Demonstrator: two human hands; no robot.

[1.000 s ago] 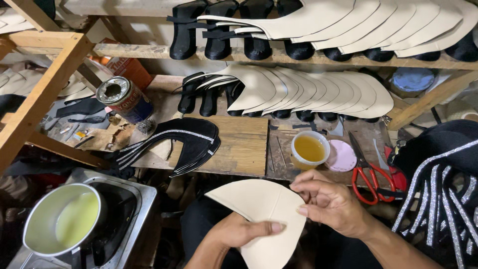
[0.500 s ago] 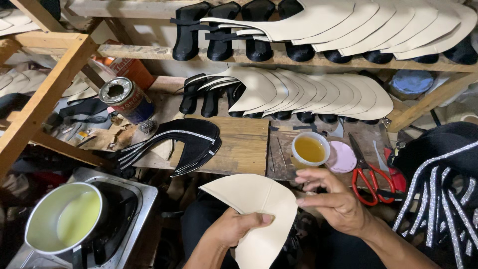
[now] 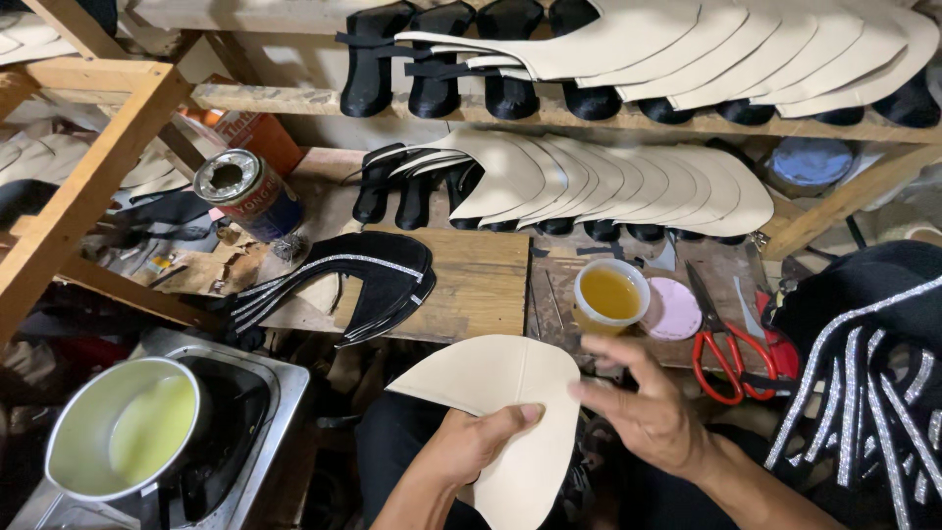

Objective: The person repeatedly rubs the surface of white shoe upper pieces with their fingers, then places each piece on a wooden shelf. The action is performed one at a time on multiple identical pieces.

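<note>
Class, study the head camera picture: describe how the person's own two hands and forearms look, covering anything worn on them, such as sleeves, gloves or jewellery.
Both the left hand and the right hand are bare, without gloves. No ring, watch or bracelet shows. Both forearms are uncovered as far as the frame reaches; no sleeve is visible. The fingernails look short.

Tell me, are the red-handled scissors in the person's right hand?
No, the red-handled scissors lie on the wooden bench, while the right hand hovers open beside the cream piece.
</note>
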